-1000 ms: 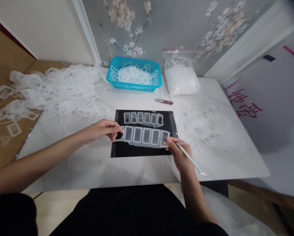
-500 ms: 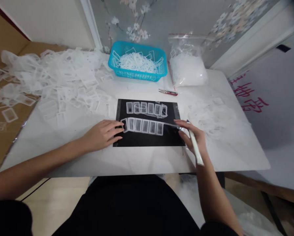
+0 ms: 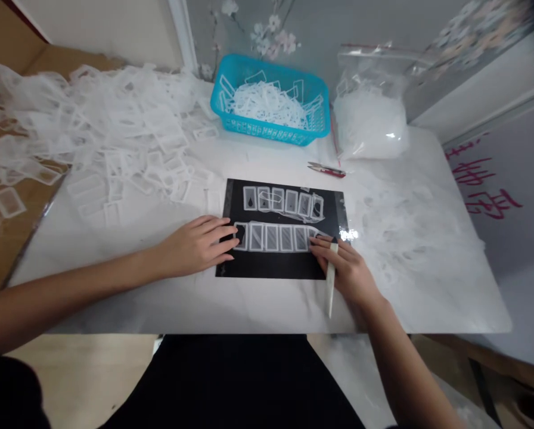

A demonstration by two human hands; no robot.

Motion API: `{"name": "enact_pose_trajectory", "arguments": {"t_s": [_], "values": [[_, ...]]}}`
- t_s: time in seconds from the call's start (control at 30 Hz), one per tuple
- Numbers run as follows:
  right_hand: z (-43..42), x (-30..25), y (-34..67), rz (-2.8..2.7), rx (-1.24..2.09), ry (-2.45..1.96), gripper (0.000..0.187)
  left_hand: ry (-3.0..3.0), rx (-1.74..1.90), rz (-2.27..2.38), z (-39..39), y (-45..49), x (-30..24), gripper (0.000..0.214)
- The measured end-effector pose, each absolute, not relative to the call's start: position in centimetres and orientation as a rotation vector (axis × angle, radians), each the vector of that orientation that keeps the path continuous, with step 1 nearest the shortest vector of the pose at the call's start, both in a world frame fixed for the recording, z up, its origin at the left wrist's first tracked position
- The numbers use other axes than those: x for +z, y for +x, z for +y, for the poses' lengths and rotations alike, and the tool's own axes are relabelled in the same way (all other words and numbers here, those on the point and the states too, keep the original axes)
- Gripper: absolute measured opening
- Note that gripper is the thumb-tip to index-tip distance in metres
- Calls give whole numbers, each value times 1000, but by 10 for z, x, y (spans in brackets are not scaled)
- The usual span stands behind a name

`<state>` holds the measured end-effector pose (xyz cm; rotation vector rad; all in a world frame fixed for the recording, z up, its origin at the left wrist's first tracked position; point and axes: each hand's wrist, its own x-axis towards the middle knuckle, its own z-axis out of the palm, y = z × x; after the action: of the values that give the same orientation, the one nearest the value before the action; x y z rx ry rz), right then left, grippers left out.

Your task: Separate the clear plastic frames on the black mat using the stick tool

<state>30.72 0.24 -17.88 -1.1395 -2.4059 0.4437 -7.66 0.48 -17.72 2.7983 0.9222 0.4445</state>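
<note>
A black mat (image 3: 271, 266) lies on the table with two rows of clear, white-edged rectangular frames. The fingers of my left hand (image 3: 204, 244) are stretched out, their tips at the left end of the lower row of frames (image 3: 271, 238). At that row's right end, the fingertips of my right hand (image 3: 345, 265) press down and cover part of the last frame. A white pen-shaped tool (image 3: 331, 286) with a dark tip is held in my right hand, its tail pointing toward me. Farther back on the mat, the upper row of frames (image 3: 277, 201) has a loose clear strip over it.
A blue basket (image 3: 267, 130) of white frame pieces stands at the back, beside a clear bag (image 3: 374, 125) of white pieces. Red-handled thread snips (image 3: 327, 170) lie before them. Loose frames (image 3: 128, 119) heap on the left; clear film scraps (image 3: 392, 214) spread on the right.
My right hand has moved left, from the mat's right edge onto the end of the lower row. That row now lies straighter. The camera view has shifted slightly.
</note>
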Motion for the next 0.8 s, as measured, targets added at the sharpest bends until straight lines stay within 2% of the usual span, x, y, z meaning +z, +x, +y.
{"name": "enact_pose_trajectory", "arguments": {"t_s": [0.1, 0.17, 0.23, 0.27, 0.47, 0.6, 0.8], "values": [[3, -164, 307, -2313, 480, -1253, 21, 2823, 467, 928, 6, -78, -176, 27], [2, -153, 292, -2120, 649, -1347, 38, 2874, 496, 895, 3, -79, -175, 25], [2, -145, 266, -1874, 952, -1340, 60, 2911, 533, 849, 0, -79, -174, 22], [3, -142, 252, -1785, 1070, -1309, 63, 2920, 555, 829, -3, -80, -175, 21], [20, -141, 179, -1792, 1298, -1331, 27, 2865, 651, 844, -13, -82, -182, 28], [26, -150, 166, -1761, 1503, -1287, 22, 2801, 692, 876, -16, -82, -185, 31], [19, -164, 167, -1839, 1396, -1362, 22, 2785, 657, 891, -15, -82, -184, 32]]}}
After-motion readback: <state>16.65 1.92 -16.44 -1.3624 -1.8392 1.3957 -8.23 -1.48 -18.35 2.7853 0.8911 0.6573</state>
